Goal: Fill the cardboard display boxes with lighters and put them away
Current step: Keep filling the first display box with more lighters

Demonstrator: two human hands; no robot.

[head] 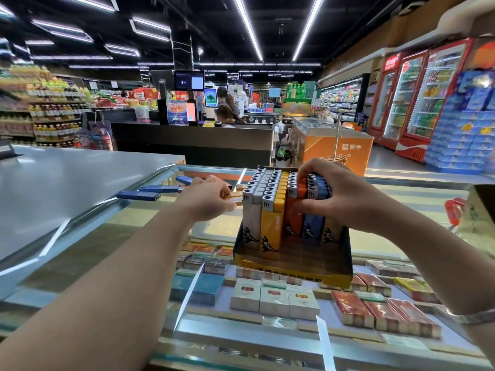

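Note:
A cardboard display box point(292, 273) stands on the glass counter, holding upright rows of white, yellow, orange and blue lighters point(273, 207). My right hand point(340, 195) curls over the blue and orange rows on the box's right side, thumb against their fronts. My left hand point(206, 199), just left of the box, pinches an orange lighter point(232, 198) that lies level. Several loose blue lighters point(146, 194) lie on the counter further left.
The glass counter top point(401, 199) covers rows of cigarette packs point(276, 298). A grey counter surface point(67, 180) lies at the left. A red object point(454, 210) sits at the right edge. Shop shelves, a checkout desk with people and fridges are behind.

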